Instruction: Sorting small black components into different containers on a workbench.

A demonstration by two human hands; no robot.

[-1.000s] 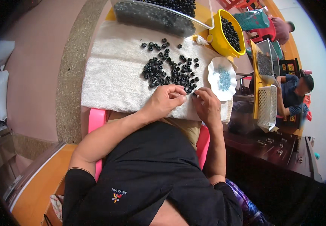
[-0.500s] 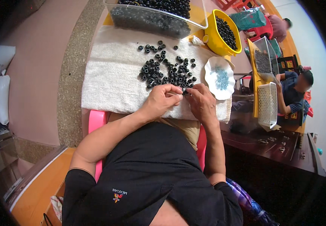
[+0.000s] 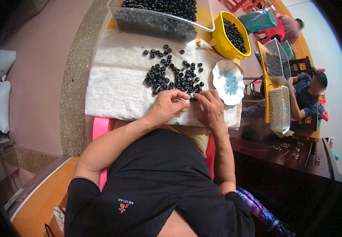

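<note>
My left hand [image 3: 167,105] is closed, thumb and forefinger pinched together at the near edge of a pile of small black ring-shaped pieces [image 3: 167,77]. One black ring-shaped piece [image 3: 191,98] shows at those fingertips. Close on its right, my right hand [image 3: 211,107] bends its fingers down toward the same piece; whatever its fingertips grip is hidden. Both hands are over a white towel [image 3: 113,75]. To the right of my right hand lies a white scalloped plate [image 3: 218,83] holding tiny pale blue bits [image 3: 230,81].
Beyond the towel stand a clear plastic box [image 3: 209,28] and a yellow tub [image 3: 219,46], both holding many black pieces. A crumpled white tissue [image 3: 204,44] lies beside the tub. On the right, a person [image 3: 306,94] sits by a white perforated basket [image 3: 278,110].
My hands stay close together at the pile's near edge, with small finger movements. The right hand has shifted slightly left, and the whole view has moved a little.
</note>
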